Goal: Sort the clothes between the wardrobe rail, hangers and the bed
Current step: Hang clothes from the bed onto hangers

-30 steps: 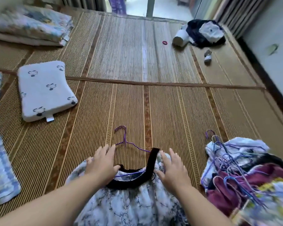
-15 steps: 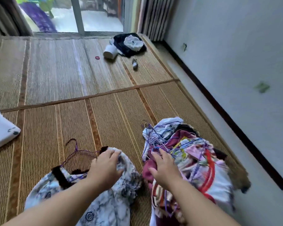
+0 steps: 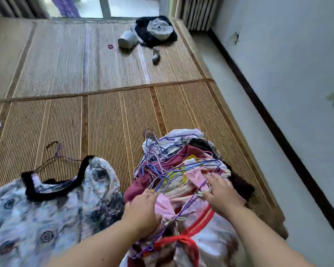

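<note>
A heap of clothes on tangled purple wire hangers (image 3: 183, 170) lies on the woven bed mat (image 3: 108, 116) at the lower right. Both hands are on this heap. My left hand (image 3: 143, 209) rests on a pink garment (image 3: 165, 206) at the heap's near side, fingers bent into the cloth. My right hand (image 3: 220, 191) lies flat with spread fingers on the hangers and pale fabric. To the left, a white and grey patterned dress with a black neckline (image 3: 52, 193) lies spread on the mat, a purple hanger (image 3: 59, 154) sticking out of its neck.
Far back on the mat are a dark garment with a white one on top (image 3: 155, 30), a white cylinder (image 3: 127, 42), a small purple hair tie (image 3: 110, 46) and a small grey item (image 3: 155, 56). The mat's right edge meets a white wall with a dark skirting (image 3: 274, 120).
My left hand left the patterned dress and moved right onto the hanger heap. My right hand slid farther right across the heap. The view has turned right and the pillow has left the frame.
</note>
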